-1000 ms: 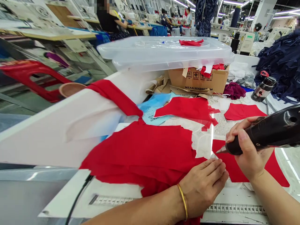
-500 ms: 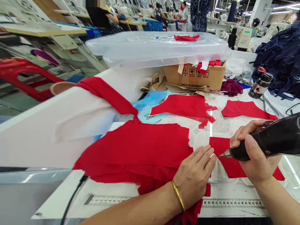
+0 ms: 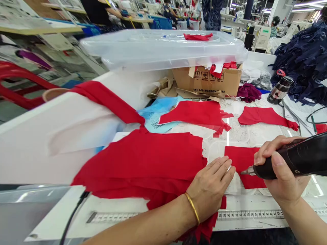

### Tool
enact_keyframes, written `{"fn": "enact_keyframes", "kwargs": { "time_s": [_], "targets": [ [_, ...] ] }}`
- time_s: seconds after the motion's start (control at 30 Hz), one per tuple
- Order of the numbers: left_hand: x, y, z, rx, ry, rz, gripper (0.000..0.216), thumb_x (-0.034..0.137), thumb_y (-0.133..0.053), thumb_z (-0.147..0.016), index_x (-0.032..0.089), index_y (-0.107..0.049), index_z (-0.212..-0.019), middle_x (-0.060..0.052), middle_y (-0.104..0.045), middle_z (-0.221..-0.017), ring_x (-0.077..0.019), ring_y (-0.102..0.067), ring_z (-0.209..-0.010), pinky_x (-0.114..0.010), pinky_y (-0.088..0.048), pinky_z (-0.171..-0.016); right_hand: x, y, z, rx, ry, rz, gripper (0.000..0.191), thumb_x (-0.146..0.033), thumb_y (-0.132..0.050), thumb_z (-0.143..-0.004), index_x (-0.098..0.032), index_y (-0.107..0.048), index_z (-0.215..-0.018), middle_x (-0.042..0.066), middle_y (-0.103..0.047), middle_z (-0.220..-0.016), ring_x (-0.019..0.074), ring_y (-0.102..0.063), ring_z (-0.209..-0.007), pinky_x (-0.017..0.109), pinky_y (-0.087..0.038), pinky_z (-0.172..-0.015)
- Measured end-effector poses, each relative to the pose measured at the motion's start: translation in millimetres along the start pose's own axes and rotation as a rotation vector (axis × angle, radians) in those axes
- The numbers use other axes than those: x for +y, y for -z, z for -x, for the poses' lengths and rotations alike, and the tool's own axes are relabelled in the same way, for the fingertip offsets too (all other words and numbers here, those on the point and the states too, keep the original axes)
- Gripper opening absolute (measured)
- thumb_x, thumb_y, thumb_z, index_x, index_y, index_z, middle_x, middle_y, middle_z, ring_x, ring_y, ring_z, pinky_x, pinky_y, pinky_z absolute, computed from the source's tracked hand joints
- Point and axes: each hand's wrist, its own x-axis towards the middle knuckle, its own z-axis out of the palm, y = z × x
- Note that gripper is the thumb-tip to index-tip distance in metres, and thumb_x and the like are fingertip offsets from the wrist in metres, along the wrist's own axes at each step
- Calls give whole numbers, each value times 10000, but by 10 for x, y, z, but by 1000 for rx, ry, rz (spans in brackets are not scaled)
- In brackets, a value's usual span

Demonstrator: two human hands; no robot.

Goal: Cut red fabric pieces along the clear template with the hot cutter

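Right hand point(image 3: 287, 178) has a black tool point(image 3: 304, 157) gripped, lower right — metal tip point(image 3: 248, 171) over a red cutout point(image 3: 238, 154). Left hand point(image 3: 211, 187) lies pretty flat, lower centre — right by the big red cloth point(image 3: 145, 156).

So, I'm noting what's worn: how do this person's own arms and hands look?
The left hand is ungloved, with a slim gold-coloured bangle at the wrist; the right hand is ungloved, its wrist unadorned. Both forearms are sleeveless where they show.
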Motion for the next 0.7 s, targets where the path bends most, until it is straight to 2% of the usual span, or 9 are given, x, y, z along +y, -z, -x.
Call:
{"fn": "enact_keyframes", "kwargs": {
  "time_s": [0.13, 0.27, 0.4, 0.6, 0.7],
  "targets": [
    [-3, 2, 6, -62, -76, 48, 462, 21, -464, -823, 83, -627, -1251, -169, -685, -1279, -294, -608, -1268, -433, -525, -1080, 32, 1, -96, 87, 64, -40, 232, -270, -720, -880, -257, -581, -1066, -63, -612, -690, 123, -591, -542, 271, -534, -502],
    [-8, 9, -2, -138, -126, 60, 524, 63, -508, -805, 106, -592, -1320, -165, -658, -1335, -296, -583, -1303, -452, -494, -1114, 218, 11, -304, 156, 108, -14, 266, -307, -763, -845, -261, -567, -1020, -77, -610, -668, 120, -608, -525, 268, -542, -513],
    [-13, -4, 7, -123, -124, 61, 491, 80, -517, -833, 122, -597, -1315, -137, -672, -1322, -284, -593, -1293, -431, -482, -1125, 412, 2, -495, 219, 140, 23, 290, -354, -776, -824, -251, -555, -981, -83, -608, -638, 110, -583, -483, 268, -524, -499],
    [-10, -28, 33, -135, -121, 52, 465, 101, -541, -867, 116, -586, -1329, -141, -665, -1331, -272, -567, -1312, -431, -465, -1134, 481, -41, -512, 199, 127, 32, 268, -334, -750, -835, -256, -550, -994, -87, -623, -641, 106, -582, -485, 271, -532, -512],
    [-7, -35, 41, -173, -122, 47, 470, 107, -554, -878, 115, -578, -1347, -144, -665, -1329, -265, -544, -1335, -430, -447, -1150, 497, -56, -472, 183, 135, 53, 182, -306, -717, -864, -243, -553, -914, -78, -620, -633, 110, -602, -504, 272, -535, -529]
  ]
}}
